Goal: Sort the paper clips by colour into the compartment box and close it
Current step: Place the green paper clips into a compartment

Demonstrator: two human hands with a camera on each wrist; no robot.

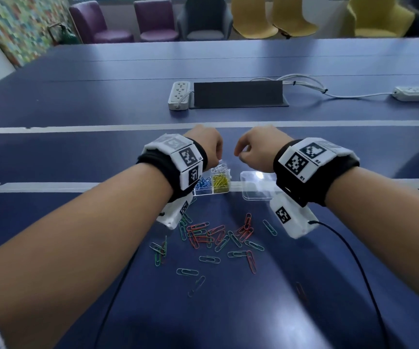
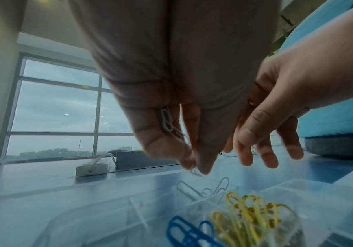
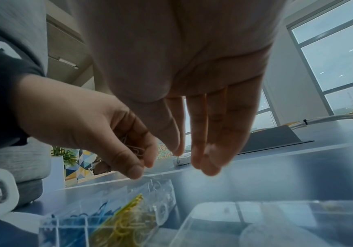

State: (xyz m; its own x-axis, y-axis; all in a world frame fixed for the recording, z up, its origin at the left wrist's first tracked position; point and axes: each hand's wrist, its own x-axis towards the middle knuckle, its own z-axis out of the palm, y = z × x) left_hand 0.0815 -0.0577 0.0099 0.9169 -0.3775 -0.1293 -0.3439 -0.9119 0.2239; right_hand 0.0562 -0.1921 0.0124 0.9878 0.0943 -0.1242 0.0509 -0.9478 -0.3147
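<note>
The left hand (image 2: 171,117) pinches thin white wire clips (image 2: 167,122) over the clear plastic compartment box (image 1: 212,183) on the blue table (image 1: 304,285); the right hand (image 3: 203,125) hangs with straight, loose fingers, holding nothing.

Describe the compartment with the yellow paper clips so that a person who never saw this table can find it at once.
On the blue table, find the clear compartment box on the pale tape stripe, just under the left hand. The yellow paper clips fill its near right compartment. To their left lie blue clips and behind them white ones.
</note>
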